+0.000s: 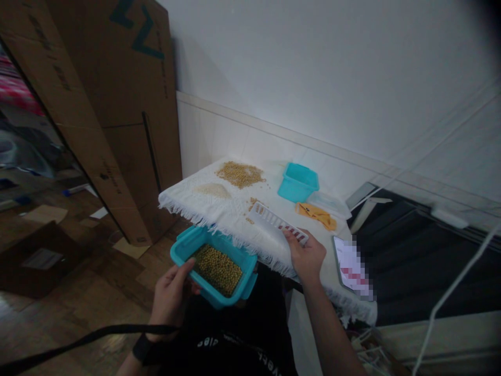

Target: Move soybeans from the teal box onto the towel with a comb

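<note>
My left hand [171,295] grips the near rim of a teal plastic container [238,286] full of yellowish beans [217,269], held just below the fringed front edge of a white cloth-covered table [235,219]. My right hand [307,257] is closed on the near end of a white slotted scraper [274,220] that lies flat on the cloth and points toward a few loose beans [251,202]. Farther back on the cloth lie a pile of brown beans [239,174] and a smaller pale pile [213,190].
A second teal container [298,181] stands at the back of the table, with a clear lid [329,203] and a yellow item [316,214] beside it. A phone [351,267] lies at the right edge. Tall cardboard boxes [117,104] lean at the left.
</note>
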`<state>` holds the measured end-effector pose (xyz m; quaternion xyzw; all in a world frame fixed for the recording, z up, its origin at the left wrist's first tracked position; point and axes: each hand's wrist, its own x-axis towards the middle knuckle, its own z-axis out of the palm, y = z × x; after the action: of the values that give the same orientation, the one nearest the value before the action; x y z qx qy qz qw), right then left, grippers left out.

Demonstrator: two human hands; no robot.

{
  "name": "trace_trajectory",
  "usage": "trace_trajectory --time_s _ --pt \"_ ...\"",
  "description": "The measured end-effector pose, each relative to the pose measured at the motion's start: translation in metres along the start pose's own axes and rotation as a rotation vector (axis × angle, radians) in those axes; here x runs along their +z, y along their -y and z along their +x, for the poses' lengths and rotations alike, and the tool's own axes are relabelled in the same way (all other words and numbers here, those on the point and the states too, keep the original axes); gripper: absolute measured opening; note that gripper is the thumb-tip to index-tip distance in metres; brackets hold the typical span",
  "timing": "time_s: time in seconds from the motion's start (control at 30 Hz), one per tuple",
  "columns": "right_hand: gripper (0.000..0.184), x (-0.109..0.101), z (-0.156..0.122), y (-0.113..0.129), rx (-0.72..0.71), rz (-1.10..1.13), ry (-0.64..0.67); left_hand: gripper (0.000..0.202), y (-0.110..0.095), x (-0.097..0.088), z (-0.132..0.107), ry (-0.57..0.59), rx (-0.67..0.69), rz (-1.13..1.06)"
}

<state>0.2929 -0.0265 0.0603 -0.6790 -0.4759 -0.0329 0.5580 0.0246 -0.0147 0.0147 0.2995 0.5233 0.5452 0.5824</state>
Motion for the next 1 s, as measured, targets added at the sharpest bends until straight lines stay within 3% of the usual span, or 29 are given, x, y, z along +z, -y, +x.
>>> trace_trajectory --time_s 0.27,0.47,0.57,0.8,1.0 --pt "0.033 0.003 0.003 0.008 -0.061 -0.007 0.099 0.037 0.009 0.001 0.007 0.033 -0.061 -0.094" --pt "0.021 -0.002 -0.021 0.017 -0.244 0.030 0.187 0.036 0.011 0.002 0.012 0.048 -0.063 -0.112" --pt "0.018 -0.008 -0.030 0.021 -0.268 0.035 0.212 0.035 0.011 0.001 0.011 0.052 -0.064 -0.115" --pt "0.033 -0.011 0.008 -0.006 -0.084 -0.035 -0.071 0.034 0.009 -0.001 0.006 0.035 -0.061 -0.097" --pt "0.037 -0.006 0.025 -0.032 -0.071 -0.017 -0.075 0.035 0.004 -0.002 0.003 0.006 -0.049 -0.010"
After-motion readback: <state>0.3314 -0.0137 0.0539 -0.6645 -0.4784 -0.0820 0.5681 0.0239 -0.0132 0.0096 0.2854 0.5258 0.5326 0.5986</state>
